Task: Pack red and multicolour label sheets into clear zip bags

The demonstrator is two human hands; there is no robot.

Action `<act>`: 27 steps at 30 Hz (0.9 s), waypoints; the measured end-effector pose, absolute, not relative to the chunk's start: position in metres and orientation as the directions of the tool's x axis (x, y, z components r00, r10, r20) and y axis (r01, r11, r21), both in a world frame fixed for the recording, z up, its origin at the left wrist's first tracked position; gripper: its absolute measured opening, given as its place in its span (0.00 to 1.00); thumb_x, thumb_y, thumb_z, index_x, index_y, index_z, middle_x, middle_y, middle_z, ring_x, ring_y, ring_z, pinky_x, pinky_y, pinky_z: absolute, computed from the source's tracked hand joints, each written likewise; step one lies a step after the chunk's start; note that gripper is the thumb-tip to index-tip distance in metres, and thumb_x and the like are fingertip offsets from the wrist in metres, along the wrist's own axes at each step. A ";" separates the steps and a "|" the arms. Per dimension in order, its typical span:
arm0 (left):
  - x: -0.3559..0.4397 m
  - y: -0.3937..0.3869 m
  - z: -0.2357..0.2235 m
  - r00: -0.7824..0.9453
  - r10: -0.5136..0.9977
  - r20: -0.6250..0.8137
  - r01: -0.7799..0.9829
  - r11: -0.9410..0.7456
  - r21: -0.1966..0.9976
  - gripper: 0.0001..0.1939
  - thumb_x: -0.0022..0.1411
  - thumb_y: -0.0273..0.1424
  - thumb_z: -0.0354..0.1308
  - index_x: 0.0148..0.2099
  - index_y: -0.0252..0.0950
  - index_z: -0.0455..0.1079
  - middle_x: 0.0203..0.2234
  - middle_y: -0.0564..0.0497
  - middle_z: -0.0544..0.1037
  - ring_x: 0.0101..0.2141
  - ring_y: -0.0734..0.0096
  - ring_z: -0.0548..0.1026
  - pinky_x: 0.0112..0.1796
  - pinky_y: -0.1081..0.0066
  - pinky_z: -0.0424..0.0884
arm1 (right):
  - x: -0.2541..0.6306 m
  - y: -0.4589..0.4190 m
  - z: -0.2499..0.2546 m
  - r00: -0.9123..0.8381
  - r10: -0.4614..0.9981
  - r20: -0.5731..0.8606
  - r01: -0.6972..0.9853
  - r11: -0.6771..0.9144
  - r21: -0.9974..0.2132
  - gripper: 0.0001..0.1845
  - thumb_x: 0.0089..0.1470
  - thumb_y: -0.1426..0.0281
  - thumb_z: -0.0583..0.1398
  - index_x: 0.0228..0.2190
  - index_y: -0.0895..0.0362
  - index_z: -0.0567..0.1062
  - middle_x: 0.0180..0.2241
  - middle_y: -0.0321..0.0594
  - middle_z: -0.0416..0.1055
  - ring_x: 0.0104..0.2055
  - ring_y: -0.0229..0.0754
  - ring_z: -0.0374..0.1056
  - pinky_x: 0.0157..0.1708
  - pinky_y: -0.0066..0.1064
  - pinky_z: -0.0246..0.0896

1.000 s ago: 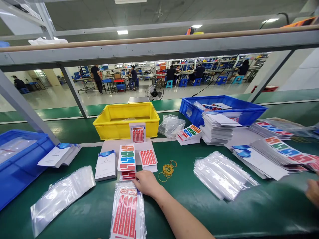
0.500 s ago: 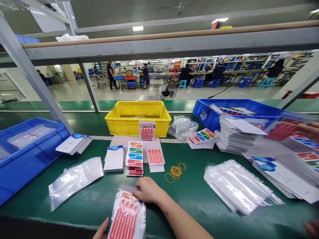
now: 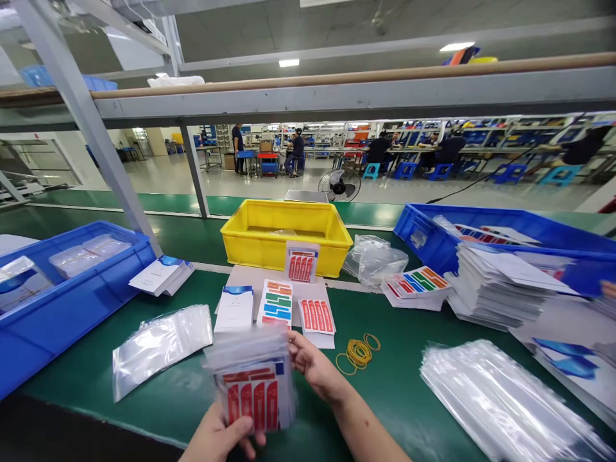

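A clear zip bag (image 3: 253, 391) with red-printed sticker sheets inside is held up off the bench, slightly blurred. My left hand (image 3: 224, 430) grips its lower left part, thumb across the front. At the bag's upper right edge, my right hand (image 3: 312, 366) pinches the plastic; its fingertips are partly hidden. Just behind the bag lie a stack of white booklets (image 3: 234, 311), a stack of coloured sticker sheets (image 3: 276, 301) and a stack of red sticker sheets (image 3: 316, 316). Flat empty bags (image 3: 161, 346) are piled to the left.
Yellow rubber bands (image 3: 359, 354) lie right of my right hand. A yellow bin (image 3: 286, 250) stands behind the stacks, blue bins (image 3: 91, 282) at both sides. More clear bags (image 3: 505, 398) and paper stacks (image 3: 495, 289) fill the right. Another person's blurred hand (image 3: 609, 289) shows there.
The bag has been raised from near the bench's front edge and turned more upright. My right hand has shifted to its upper right edge. The view has swung left.
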State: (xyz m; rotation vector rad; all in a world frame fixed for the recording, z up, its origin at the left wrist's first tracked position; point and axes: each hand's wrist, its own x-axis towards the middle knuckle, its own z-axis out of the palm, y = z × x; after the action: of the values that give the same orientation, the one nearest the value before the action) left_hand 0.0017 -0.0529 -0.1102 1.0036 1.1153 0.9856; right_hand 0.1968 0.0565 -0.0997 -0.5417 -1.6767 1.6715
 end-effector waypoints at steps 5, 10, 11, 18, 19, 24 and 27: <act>0.001 0.000 -0.102 0.199 0.978 0.060 0.140 -0.089 0.986 0.14 0.56 0.39 0.56 0.39 0.36 0.75 0.39 0.44 0.78 0.45 0.57 0.72 0.50 0.58 0.63 | 0.195 0.051 -0.107 -0.501 0.833 0.236 -0.096 0.218 -0.971 0.18 0.49 0.57 0.60 0.38 0.56 0.73 0.36 0.43 0.72 0.40 0.47 0.68 0.43 0.38 0.61; 0.004 0.012 -0.100 -0.057 0.990 0.132 0.075 -0.127 0.989 0.17 0.55 0.40 0.56 0.44 0.35 0.70 0.43 0.43 0.74 0.46 0.56 0.70 0.50 0.58 0.64 | 0.186 0.053 -0.120 -0.363 0.872 0.329 0.104 0.388 -0.916 0.12 0.53 0.66 0.57 0.41 0.54 0.69 0.42 0.44 0.70 0.45 0.47 0.66 0.48 0.38 0.60; 0.007 0.010 -0.099 -0.102 0.985 0.138 0.051 -0.133 0.990 0.17 0.56 0.40 0.56 0.45 0.36 0.68 0.44 0.43 0.73 0.46 0.57 0.70 0.49 0.59 0.65 | 0.184 0.052 -0.123 -0.323 0.885 0.334 0.117 0.388 -0.914 0.17 0.53 0.67 0.57 0.46 0.54 0.66 0.46 0.45 0.67 0.49 0.47 0.64 0.50 0.39 0.58; 0.022 0.012 -0.094 -0.127 0.987 0.095 -0.052 -0.102 0.993 0.28 0.59 0.39 0.53 0.59 0.40 0.51 0.56 0.43 0.61 0.57 0.58 0.58 0.54 0.62 0.58 | 0.179 0.037 -0.134 -0.244 0.885 0.398 0.141 0.438 -0.888 0.42 0.53 0.71 0.55 0.60 0.52 0.35 0.62 0.46 0.43 0.63 0.48 0.41 0.59 0.47 0.42; 0.021 0.014 -0.094 -0.107 0.990 0.090 -0.055 -0.097 0.994 0.25 0.59 0.39 0.53 0.57 0.39 0.54 0.54 0.43 0.63 0.55 0.58 0.61 0.53 0.63 0.60 | 0.180 0.038 -0.135 -0.232 0.894 0.383 0.158 0.423 -0.892 0.41 0.53 0.71 0.55 0.60 0.52 0.36 0.61 0.46 0.45 0.63 0.48 0.43 0.59 0.47 0.43; 0.017 0.029 -0.097 -0.027 0.992 0.122 -0.035 -0.123 0.992 0.16 0.58 0.42 0.52 0.42 0.35 0.66 0.40 0.45 0.74 0.42 0.60 0.72 0.42 0.67 0.69 | 0.180 0.054 -0.138 -0.237 0.940 0.245 0.249 0.302 -0.920 0.26 0.48 0.75 0.57 0.51 0.52 0.64 0.49 0.44 0.68 0.52 0.50 0.63 0.52 0.44 0.57; 0.025 0.030 -0.100 -0.106 0.981 0.165 0.014 -0.165 0.986 0.17 0.59 0.43 0.50 0.41 0.35 0.66 0.39 0.45 0.74 0.41 0.61 0.72 0.42 0.68 0.68 | 0.182 0.059 -0.135 -0.269 0.931 0.247 0.234 0.312 -0.921 0.14 0.49 0.75 0.56 0.38 0.53 0.74 0.37 0.42 0.74 0.41 0.48 0.70 0.43 0.41 0.64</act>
State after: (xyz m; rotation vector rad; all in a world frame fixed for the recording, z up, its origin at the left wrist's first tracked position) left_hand 0.0249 0.0303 -0.0996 1.2826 1.2088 1.4093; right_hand 0.1824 0.0594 -0.1345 -1.0590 -1.7118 1.0089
